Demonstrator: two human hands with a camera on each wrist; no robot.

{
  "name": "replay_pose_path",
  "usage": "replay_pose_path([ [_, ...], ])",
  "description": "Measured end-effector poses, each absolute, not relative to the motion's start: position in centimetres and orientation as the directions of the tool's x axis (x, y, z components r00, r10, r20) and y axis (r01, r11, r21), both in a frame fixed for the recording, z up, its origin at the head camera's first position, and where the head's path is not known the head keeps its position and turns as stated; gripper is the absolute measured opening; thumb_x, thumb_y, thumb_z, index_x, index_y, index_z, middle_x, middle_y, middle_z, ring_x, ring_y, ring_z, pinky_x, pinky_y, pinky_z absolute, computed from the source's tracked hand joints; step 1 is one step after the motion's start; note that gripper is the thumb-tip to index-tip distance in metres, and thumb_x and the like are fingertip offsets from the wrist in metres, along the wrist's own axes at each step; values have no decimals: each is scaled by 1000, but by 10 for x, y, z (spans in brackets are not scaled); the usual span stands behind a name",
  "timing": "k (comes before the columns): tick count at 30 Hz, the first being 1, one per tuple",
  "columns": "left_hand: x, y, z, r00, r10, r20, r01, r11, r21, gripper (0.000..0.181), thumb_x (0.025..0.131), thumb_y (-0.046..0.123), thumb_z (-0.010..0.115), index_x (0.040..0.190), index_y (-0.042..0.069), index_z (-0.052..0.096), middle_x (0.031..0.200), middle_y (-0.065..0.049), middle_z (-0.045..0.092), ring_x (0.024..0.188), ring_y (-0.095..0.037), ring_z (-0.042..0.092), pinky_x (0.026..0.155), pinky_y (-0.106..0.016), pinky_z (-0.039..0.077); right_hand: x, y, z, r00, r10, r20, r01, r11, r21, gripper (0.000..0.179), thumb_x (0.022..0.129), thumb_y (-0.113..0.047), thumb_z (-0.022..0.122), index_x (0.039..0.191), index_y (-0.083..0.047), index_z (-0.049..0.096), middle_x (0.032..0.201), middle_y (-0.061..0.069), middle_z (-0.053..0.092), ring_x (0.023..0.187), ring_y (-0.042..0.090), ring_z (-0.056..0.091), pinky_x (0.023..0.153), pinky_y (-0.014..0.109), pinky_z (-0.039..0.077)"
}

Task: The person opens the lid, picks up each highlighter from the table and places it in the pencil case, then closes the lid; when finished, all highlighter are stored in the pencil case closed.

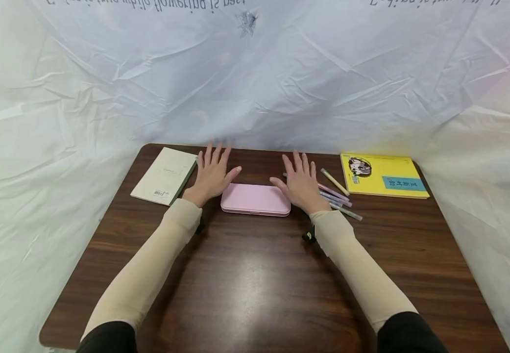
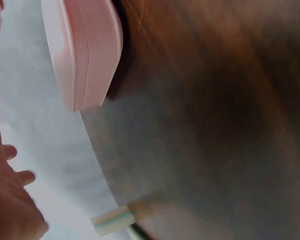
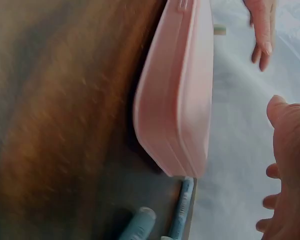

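A closed pink pencil case (image 1: 255, 199) lies flat in the middle of the table. Fingers spread, my left hand (image 1: 211, 176) hovers by its left end, holding nothing. My right hand (image 1: 301, 186) is raised at its right end, its fingers also spread and nothing in them. In the right wrist view a gap shows between the thumb and the case (image 3: 177, 100). Several slim pens, among them a yellow one (image 1: 335, 182) and a greenish one (image 1: 347, 212), lie to the right, partly hidden under the right hand.
A cream notebook (image 1: 164, 171) lies at the table's back left, close to the left hand. At the back right is a yellow book (image 1: 387, 166) with a blue label. Wrinkled pale sheeting (image 1: 255, 88) hangs behind the brown table (image 1: 246, 274).
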State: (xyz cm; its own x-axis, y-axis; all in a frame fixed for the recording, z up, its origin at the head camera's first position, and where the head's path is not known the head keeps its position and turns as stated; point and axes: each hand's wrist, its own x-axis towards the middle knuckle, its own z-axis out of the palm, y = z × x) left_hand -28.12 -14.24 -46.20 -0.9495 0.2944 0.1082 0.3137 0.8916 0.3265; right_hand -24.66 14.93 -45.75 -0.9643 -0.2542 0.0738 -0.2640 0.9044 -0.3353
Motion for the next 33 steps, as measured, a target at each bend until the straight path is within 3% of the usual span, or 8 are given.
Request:
replay_pose_path([
  [6,-270,-149,-472,-947,319,36,296,826,479,84,108,64,36,170,12,17,174,-20,19,161,-44,0,123,-69,0,-235,147,-467,-953,-301,24,-287,880,-380,86,106,-63,49,169,-12,21,174,22,15,161,46,8,126,65,7],
  [13,-251,-156,-481,-917,398,-26,298,726,620,87,105,60,48,170,12,16,174,-16,23,161,-43,12,125,-65,7,-219,147,-475,-925,-379,-1,-353,863,-360,86,105,-61,54,167,-9,27,170,22,27,159,46,15,125,66,13],
  [23,-235,-167,-493,-902,418,-109,227,672,704,109,90,61,76,171,19,15,175,-9,23,160,-33,21,125,-58,22,-203,155,-484,-880,-475,8,-439,806,-398,91,97,-60,68,165,-9,36,170,23,29,160,46,14,123,69,15],
  [33,-231,-174,-501,-886,452,-103,249,651,717,121,80,47,92,171,22,15,172,-15,27,158,-40,25,124,-62,23,-204,163,-491,-868,-496,15,-458,789,-410,84,95,-49,76,163,-13,42,170,25,28,160,46,14,125,66,14],
])
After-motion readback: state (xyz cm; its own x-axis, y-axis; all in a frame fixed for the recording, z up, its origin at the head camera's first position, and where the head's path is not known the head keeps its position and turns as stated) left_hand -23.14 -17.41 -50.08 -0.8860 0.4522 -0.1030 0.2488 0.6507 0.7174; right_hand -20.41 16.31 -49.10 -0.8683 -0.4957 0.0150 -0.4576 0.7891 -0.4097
